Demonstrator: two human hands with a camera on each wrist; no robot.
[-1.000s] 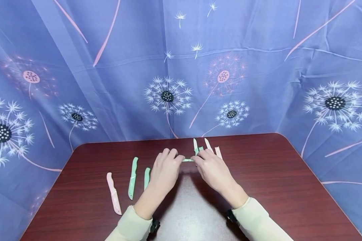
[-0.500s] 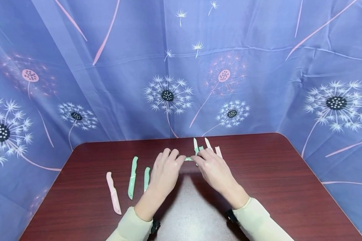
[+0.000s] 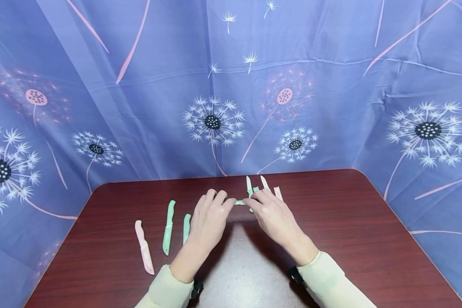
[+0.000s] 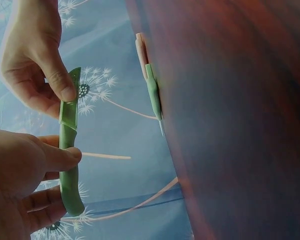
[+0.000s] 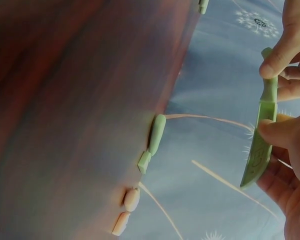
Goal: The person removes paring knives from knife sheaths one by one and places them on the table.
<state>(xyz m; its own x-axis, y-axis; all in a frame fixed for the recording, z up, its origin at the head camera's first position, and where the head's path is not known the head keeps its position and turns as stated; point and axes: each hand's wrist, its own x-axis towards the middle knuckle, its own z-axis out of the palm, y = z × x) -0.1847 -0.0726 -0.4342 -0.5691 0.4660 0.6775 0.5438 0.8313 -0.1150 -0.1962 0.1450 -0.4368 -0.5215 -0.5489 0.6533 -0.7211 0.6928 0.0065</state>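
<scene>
A green knife in its green sheath is held level between both hands, above the table. My left hand pinches the green handle between thumb and fingers. The sheath is gripped by my right hand, its thumb flat on the side. In the left wrist view the sheath's mouth meets the handle, with no blade showing between them. Behind my right hand lie an unsheathed green knife and a pale blade, whose handle that hand hides in the head view.
On the left of the dark red table lie a pink sheathed knife, a green sheathed knife and another green knife, partly behind my left arm. A pink sheath and a green sheath lie at the back. A blue curtain hangs behind.
Both hands stay almost in place on the knife and its sheath. The left fingertips have risen a little and sit slightly nearer the right ones. The other knives lie as before.
</scene>
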